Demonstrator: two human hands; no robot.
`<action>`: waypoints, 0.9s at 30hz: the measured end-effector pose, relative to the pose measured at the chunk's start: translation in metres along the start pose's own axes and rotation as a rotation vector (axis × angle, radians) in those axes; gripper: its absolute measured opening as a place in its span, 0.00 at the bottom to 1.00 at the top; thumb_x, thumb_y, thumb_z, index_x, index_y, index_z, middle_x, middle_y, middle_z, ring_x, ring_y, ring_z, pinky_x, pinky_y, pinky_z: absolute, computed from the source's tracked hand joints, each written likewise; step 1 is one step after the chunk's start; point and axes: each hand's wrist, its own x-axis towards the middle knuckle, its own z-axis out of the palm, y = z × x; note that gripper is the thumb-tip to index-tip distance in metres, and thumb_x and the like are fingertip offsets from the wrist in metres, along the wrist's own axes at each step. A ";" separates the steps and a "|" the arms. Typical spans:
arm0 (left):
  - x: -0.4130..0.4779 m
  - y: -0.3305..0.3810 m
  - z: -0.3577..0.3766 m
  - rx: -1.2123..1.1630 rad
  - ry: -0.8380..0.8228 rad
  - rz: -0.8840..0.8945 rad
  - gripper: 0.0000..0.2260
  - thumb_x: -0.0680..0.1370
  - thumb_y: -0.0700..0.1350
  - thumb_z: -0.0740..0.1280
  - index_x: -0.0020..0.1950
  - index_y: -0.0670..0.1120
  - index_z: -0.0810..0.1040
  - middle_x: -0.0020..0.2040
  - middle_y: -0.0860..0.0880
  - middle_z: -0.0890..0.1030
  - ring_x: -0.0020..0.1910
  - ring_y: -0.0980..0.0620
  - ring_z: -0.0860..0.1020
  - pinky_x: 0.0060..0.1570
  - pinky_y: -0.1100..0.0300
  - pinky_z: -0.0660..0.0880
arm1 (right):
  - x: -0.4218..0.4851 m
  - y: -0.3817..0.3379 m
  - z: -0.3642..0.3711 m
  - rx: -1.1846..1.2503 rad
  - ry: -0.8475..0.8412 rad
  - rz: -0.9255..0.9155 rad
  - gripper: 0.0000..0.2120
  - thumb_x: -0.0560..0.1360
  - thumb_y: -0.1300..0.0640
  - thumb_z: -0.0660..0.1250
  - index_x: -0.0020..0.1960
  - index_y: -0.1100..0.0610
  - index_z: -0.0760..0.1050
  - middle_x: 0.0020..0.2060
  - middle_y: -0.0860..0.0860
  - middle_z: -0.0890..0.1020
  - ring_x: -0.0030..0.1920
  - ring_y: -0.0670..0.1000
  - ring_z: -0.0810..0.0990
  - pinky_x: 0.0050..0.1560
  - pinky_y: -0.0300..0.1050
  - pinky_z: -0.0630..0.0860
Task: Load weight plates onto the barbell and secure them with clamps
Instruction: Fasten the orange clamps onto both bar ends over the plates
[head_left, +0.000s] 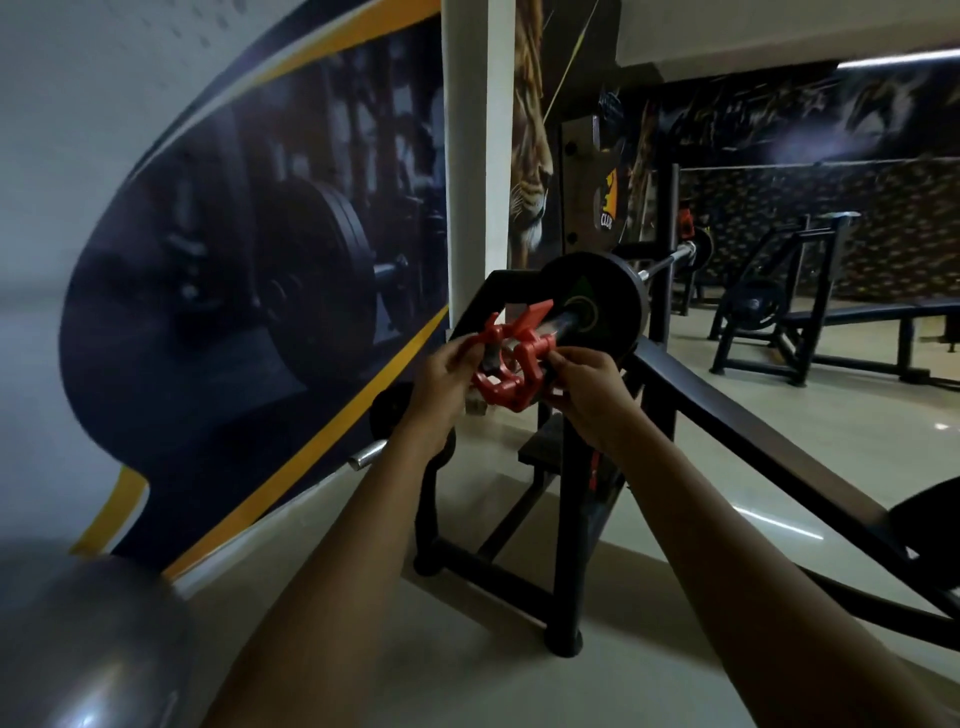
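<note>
The red clamp (511, 358) is held at the near end of the barbell (563, 323), with its ring around the tip of the sleeve, so the bar seems to pass through the hole already. Its lever stands up, on the side toward the black plate (592, 306), so I judge the clamp is still unlocked. The plate sits further along the bar from the clamp, and a short piece of bare sleeve shows between them.

The left hand (441, 374) grips the left side of the ring, fingers (465, 349) closed on it. The right hand (584, 382) grips the right side, fingers also closed on the clamp. Both are equally near to it.

The long axis of the bar runs away from the person, toward the far plate (702, 248) (up and to the right in the view). So the coming move is probably a straight push along this axis until the clamp touches the plate, then pressing the lever down.
</note>
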 end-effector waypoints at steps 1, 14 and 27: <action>-0.001 -0.002 -0.001 -0.008 0.022 -0.014 0.11 0.78 0.46 0.63 0.58 0.44 0.76 0.47 0.50 0.80 0.51 0.45 0.79 0.55 0.45 0.75 | 0.000 0.003 0.002 0.004 0.014 0.012 0.12 0.80 0.62 0.54 0.56 0.66 0.72 0.40 0.54 0.78 0.41 0.50 0.78 0.48 0.46 0.78; 0.011 -0.018 0.001 0.232 0.226 0.087 0.12 0.78 0.43 0.62 0.59 0.42 0.78 0.52 0.44 0.82 0.49 0.52 0.78 0.45 0.66 0.73 | 0.007 0.035 0.025 -0.105 0.127 -0.139 0.08 0.76 0.51 0.62 0.48 0.53 0.78 0.45 0.53 0.82 0.48 0.51 0.82 0.52 0.47 0.79; 0.051 -0.040 0.004 -0.026 0.121 0.011 0.14 0.79 0.39 0.59 0.64 0.40 0.73 0.53 0.47 0.77 0.52 0.54 0.75 0.38 0.74 0.75 | 0.048 0.054 0.016 -0.180 0.200 -0.160 0.17 0.74 0.57 0.66 0.62 0.58 0.73 0.54 0.57 0.81 0.55 0.52 0.80 0.60 0.54 0.76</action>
